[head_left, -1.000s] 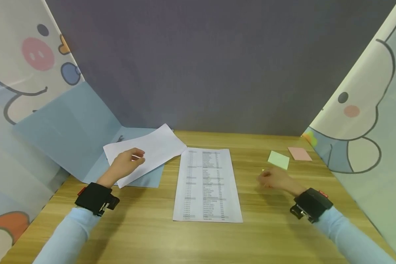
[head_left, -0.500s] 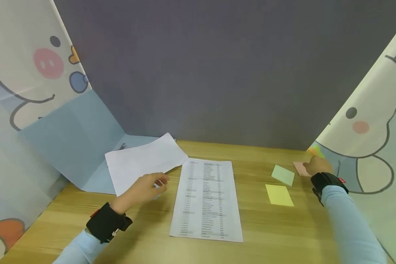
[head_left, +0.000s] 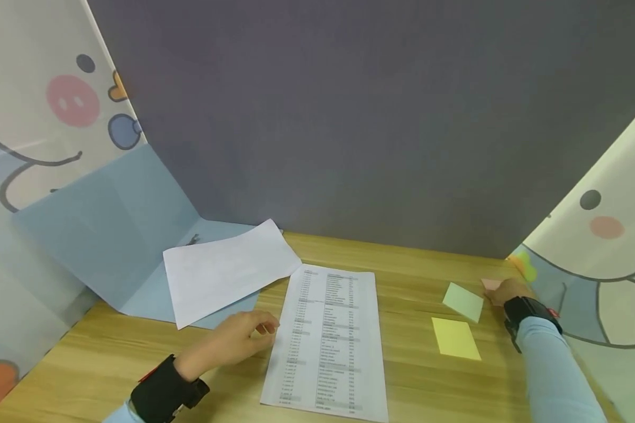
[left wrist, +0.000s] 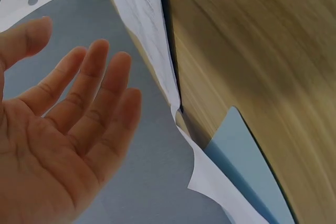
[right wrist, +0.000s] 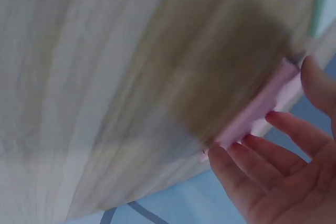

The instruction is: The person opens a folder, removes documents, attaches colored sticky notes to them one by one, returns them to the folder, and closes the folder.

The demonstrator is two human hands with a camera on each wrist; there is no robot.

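Observation:
In the head view, my right hand (head_left: 510,291) is at a pink sticky note pad (head_left: 490,284) at the far right, covering most of it. The right wrist view shows my fingertips along one side of the pink pad (right wrist: 257,108) and my thumb at its far corner. My left hand (head_left: 235,342) hovers at the left edge of a printed sheet (head_left: 328,341), fingers loosely bent, and the left wrist view shows its bare palm (left wrist: 42,161). A green sticky note pad (head_left: 463,302) and a yellow one (head_left: 456,339) lie left of my right hand.
At the left, a blue folder (head_left: 111,229) stands open against the walls. A white sheet (head_left: 227,270) lies across it, its right corner meeting the printed sheet. A dark grey panel (head_left: 349,117) closes off the back of the wooden table (head_left: 418,393).
My right hand first left the yellow pad and reached right to the pink one, where it stays. My left hand moved from over the white sheet toward me and right, beside the printed sheet.

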